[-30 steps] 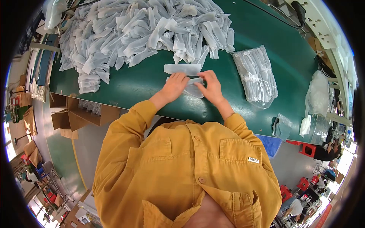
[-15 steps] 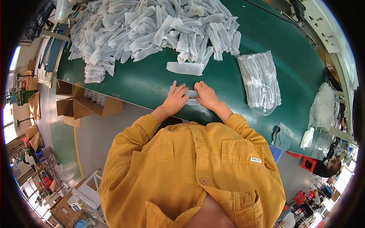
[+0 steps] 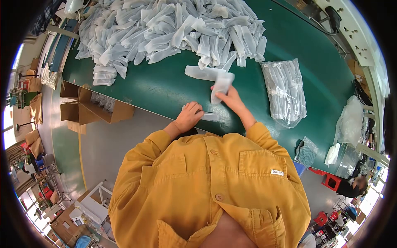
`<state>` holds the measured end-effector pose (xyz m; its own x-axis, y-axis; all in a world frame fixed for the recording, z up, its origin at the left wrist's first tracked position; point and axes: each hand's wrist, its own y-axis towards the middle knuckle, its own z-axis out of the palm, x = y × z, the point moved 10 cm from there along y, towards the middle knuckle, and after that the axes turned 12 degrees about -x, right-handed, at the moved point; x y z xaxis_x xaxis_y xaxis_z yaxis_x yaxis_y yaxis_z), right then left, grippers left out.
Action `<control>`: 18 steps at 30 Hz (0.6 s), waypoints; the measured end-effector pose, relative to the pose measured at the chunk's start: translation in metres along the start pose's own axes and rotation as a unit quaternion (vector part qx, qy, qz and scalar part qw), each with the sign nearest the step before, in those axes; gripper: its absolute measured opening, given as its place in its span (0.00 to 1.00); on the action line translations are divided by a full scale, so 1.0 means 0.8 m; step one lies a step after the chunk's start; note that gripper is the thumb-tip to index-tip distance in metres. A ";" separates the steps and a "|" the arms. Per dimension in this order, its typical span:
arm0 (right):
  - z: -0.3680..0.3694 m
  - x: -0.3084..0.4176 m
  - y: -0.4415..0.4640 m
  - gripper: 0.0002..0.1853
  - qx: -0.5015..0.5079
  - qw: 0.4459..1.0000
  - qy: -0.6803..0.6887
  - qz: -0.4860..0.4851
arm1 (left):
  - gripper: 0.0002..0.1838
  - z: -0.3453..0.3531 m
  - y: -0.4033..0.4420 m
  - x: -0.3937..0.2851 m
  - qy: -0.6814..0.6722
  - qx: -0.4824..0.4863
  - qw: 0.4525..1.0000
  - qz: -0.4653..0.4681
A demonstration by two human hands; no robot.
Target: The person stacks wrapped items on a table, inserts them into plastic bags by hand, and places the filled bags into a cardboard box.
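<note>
My right hand (image 3: 232,100) grips a narrow frosted-white packet (image 3: 222,84) between thumb and fingers, raised over the table and slightly blurred. Close to the table's front edge, my left hand (image 3: 189,117) has its fingers bent together on another flat whitish packet (image 3: 210,117), whose right end sticks out. Beyond the right hand lies a single frosted packet (image 3: 200,72), partly overlapped by the one I hold. A large heap of similar packets (image 3: 165,33) spreads across the far side. What is inside the packets cannot be made out.
On the green table (image 3: 161,87), a clear bag packed with white packets (image 3: 285,93) lies to the right. A grey cloth item in plastic (image 3: 306,152) sits at the right edge. Below left stands an open cardboard box (image 3: 97,109). A power strip (image 3: 351,31) runs along the far right.
My hands were together over the packets at the front edge. The right hand has moved away and up with one packet; the left has shifted slightly down and stays on the other.
</note>
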<state>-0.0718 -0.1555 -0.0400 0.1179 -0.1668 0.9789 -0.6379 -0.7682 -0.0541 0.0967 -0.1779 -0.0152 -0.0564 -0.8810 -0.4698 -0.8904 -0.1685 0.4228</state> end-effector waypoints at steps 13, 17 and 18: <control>-0.040 0.037 0.020 0.12 -0.078 0.979 0.173 0.069 | 0.15 0.010 0.009 -0.006 -0.042 0.042 0.998 0.029; -0.014 0.058 0.022 0.11 -0.088 0.994 -0.066 -0.026 | 0.14 0.014 0.009 -0.006 -0.046 0.046 0.997 0.029; 0.006 0.088 0.018 0.11 -0.081 0.957 -0.214 -0.179 | 0.14 0.015 0.010 -0.006 -0.048 0.046 0.997 0.029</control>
<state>-0.0688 -0.1810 0.0269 0.6295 -0.1758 0.7569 -0.6044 -0.7229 0.3348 0.0845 -0.1700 -0.0191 -0.1475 -0.8412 -0.5202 -0.9218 -0.0737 0.3806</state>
